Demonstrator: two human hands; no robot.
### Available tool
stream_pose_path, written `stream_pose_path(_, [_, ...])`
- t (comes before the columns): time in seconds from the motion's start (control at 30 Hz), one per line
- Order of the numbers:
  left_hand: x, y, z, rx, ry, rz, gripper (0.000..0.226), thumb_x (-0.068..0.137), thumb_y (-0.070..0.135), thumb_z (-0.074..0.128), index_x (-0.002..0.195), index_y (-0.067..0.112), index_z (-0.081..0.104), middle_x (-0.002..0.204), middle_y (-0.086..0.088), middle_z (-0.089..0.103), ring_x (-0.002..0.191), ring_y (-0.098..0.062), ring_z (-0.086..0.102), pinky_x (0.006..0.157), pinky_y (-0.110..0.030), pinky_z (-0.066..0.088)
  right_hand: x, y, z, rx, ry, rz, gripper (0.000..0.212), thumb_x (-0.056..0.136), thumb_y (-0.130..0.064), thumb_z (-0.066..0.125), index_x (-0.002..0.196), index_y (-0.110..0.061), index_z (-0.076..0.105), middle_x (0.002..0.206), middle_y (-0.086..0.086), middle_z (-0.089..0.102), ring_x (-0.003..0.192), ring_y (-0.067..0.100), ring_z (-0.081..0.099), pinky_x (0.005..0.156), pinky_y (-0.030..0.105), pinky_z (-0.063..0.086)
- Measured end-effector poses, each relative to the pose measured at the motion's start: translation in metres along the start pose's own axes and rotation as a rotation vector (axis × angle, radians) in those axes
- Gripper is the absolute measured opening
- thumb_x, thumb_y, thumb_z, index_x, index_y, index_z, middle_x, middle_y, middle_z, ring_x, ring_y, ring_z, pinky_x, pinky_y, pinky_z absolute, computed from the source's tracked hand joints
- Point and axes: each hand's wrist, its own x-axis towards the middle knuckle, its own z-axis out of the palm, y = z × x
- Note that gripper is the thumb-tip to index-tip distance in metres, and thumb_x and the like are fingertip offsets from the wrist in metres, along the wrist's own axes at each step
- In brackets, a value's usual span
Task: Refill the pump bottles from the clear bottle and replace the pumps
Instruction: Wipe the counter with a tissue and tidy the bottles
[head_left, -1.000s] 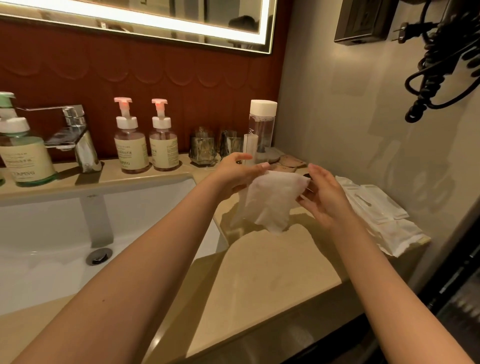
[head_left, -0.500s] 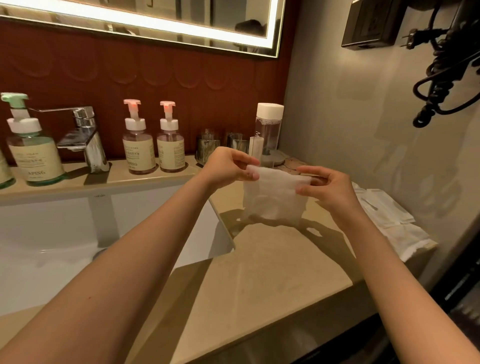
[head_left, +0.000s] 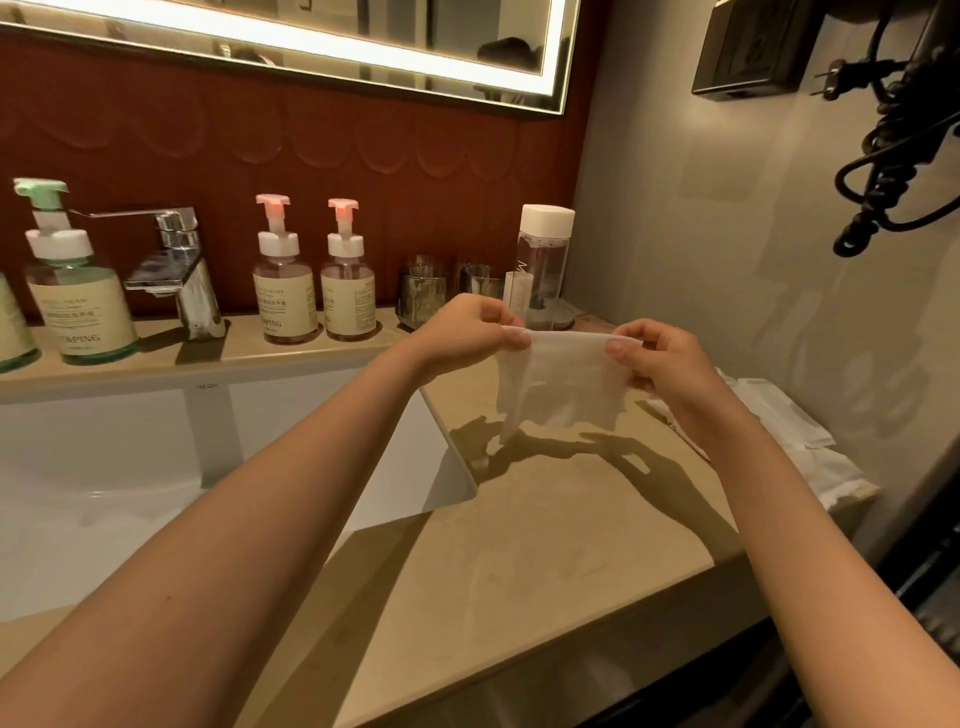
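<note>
From the head camera, both hands are raised over the beige counter (head_left: 545, 519), right of the white sink (head_left: 156, 441). The left hand (head_left: 470, 332) and the right hand (head_left: 654, 358) each pinch a top corner of a white tissue (head_left: 563, 387) between thumb and curled fingers. Its top edge is stretched level between them, and the rest hangs down clear of the counter.

The clear bottle (head_left: 543, 270) stands upright behind the hands at the back right corner, long axis vertical, white cap on. I cannot tell how full it is. On the ledge behind the sink two pink-topped pump bottles (head_left: 283, 291) stand upright side by side, just apart, with their pumps fitted. A pinkish tint shows through their clear walls, though the labels hide the level. A bigger green-topped pump bottle (head_left: 78, 301) stands upright left of the chrome faucet (head_left: 176, 260), its spout pointing left, with green-tinted liquid visible at its base. Two glass tumblers (head_left: 421, 291) sit between the pink-topped pair and the clear bottle. Flat white packets (head_left: 779, 415) lie at the counter's right edge by the wall.
</note>
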Motion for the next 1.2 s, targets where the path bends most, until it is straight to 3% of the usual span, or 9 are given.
stream_pose_path(0.17, [-0.002,-0.001,0.011,-0.204,-0.117,-0.112,0.010,0.092,0.019,0.056,0.098,0.011,0.059,0.096,-0.004,0.061,0.084,-0.015,0.063,0.066,-0.025,0.058,-0.002,0.000,-0.005,0.009,-0.046,0.101,0.012,0.093,-0.015,0.056,0.082,-0.020,0.056,0.078,-0.001,0.058,0.064,0.011,0.052,0.041,0.014,0.040])
stream_pose_path(0.37, [0.000,-0.013,0.040,-0.015,-0.172,-0.293,0.038,0.086,0.010,0.063,0.121,0.010,0.048,0.107,-0.011,0.057,0.077,-0.019,0.064,0.055,-0.024,0.057,0.001,0.030,-0.001,-0.397,-0.021,0.257,0.009,0.090,-0.017,0.060,0.098,-0.018,0.061,0.103,0.005,0.062,0.084,0.017,0.056,0.068,0.028,0.046])
stream_pose_path(0.47, [0.002,-0.021,0.050,0.147,-0.175,-0.270,0.053,0.083,0.009,0.067,0.130,0.011,0.042,0.119,-0.015,0.055,0.091,-0.025,0.063,0.071,-0.031,0.057,-0.004,0.043,0.005,-0.714,0.035,0.149,0.035,0.091,-0.017,0.056,0.126,-0.014,0.051,0.131,0.009,0.050,0.114,0.024,0.051,0.090,0.033,0.040])
stream_pose_path(0.53, [0.004,-0.023,0.047,0.142,-0.136,-0.256,0.055,0.083,0.009,0.066,0.132,0.011,0.040,0.117,-0.015,0.056,0.083,-0.023,0.064,0.073,-0.033,0.058,-0.012,0.042,0.012,-0.746,0.086,0.021,0.038,0.094,-0.012,0.048,0.132,-0.013,0.048,0.138,0.009,0.045,0.121,0.024,0.047,0.095,0.032,0.037])
stream_pose_path(0.63, [0.005,-0.022,0.038,0.095,-0.111,-0.255,0.050,0.086,0.006,0.062,0.130,0.011,0.041,0.113,-0.016,0.057,0.069,-0.016,0.062,0.056,-0.024,0.056,-0.031,0.035,0.029,-0.685,-0.196,-0.001,0.033,0.098,-0.018,0.041,0.128,-0.018,0.053,0.130,0.004,0.053,0.110,0.017,0.051,0.086,0.027,0.042])
stream_pose_path(0.7, [0.003,-0.022,0.032,0.097,-0.109,-0.238,0.043,0.088,0.006,0.060,0.128,0.011,0.045,0.113,-0.015,0.056,0.068,-0.014,0.061,0.048,-0.018,0.053,-0.042,0.035,0.040,-0.741,-0.387,0.002,0.036,0.101,-0.029,0.035,0.132,-0.017,0.050,0.137,0.004,0.049,0.118,0.017,0.048,0.093,0.028,0.038])
stream_pose_path(0.8, [0.000,-0.025,0.021,0.131,-0.100,-0.207,0.033,0.090,0.005,0.055,0.122,0.009,0.051,0.109,-0.012,0.056,0.070,-0.012,0.060,0.054,-0.019,0.054,-0.040,0.041,0.044,-0.854,-0.526,0.023,0.050,0.102,-0.040,0.018,0.148,-0.021,0.024,0.157,0.001,0.018,0.143,0.019,0.017,0.114,0.032,0.015])
stream_pose_path(0.87, [-0.002,-0.028,0.013,0.139,-0.082,-0.211,0.029,0.091,0.003,0.053,0.119,0.009,0.054,0.106,-0.011,0.057,0.072,-0.012,0.060,0.060,-0.021,0.053,-0.026,0.048,0.042,-0.930,-0.614,0.068,0.051,0.102,-0.040,0.010,0.150,-0.025,0.008,0.159,-0.002,-0.001,0.146,0.018,-0.001,0.116,0.037,0.001])
stream_pose_path(1.2, [0.003,-0.045,0.001,0.199,-0.081,-0.228,0.018,0.092,0.006,0.052,0.105,0.010,0.062,0.099,-0.006,0.059,0.084,-0.015,0.060,0.066,-0.020,0.051,0.053,0.062,0.051,-0.949,-0.571,0.207,0.055,0.100,-0.048,0.005,0.150,-0.026,-0.002,0.158,-0.002,-0.006,0.146,0.021,-0.008,0.116,0.042,-0.005])
